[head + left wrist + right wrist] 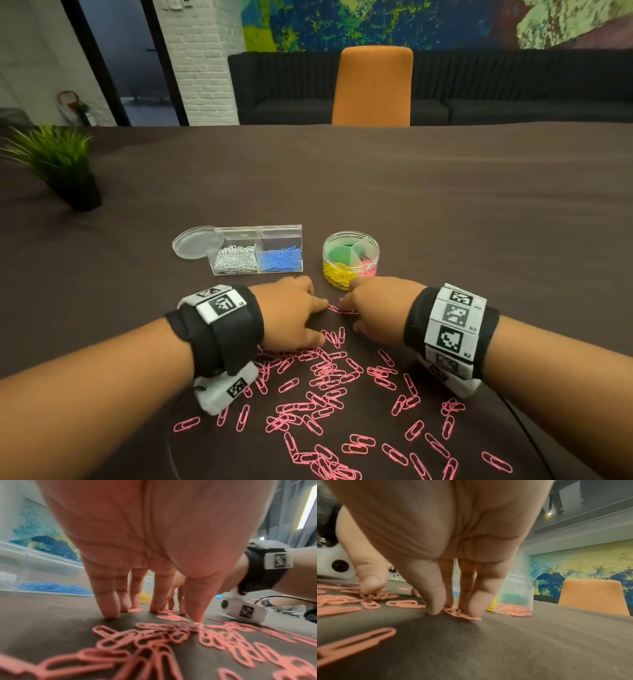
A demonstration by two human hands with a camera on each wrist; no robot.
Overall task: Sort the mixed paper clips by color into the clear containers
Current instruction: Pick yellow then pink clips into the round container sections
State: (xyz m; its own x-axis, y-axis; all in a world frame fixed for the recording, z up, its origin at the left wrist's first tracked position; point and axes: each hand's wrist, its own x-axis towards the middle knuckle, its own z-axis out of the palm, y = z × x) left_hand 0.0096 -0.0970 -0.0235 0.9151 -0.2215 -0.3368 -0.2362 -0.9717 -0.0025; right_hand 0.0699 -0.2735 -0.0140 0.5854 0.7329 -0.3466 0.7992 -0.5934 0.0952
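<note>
I see a brown cloth table [445, 205]; orange chair [373, 85] and mural behind.
Left hand [291, 315] and right hand [376, 308], fingers straight, press pink clips [325, 373] at lower centre; plant [58, 164] far left.

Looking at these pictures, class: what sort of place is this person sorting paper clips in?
Probably an office lounge or meeting room: a large cloth-covered table, an orange chair facing it, a long dark sofa under a painted mural.

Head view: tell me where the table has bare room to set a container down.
Bare cloth lies beyond the rectangular box and round tub, toward the orange chair; also right of the tub, and between the potted plant and round lid. Crowded: pink paper clips near both hands.
</note>
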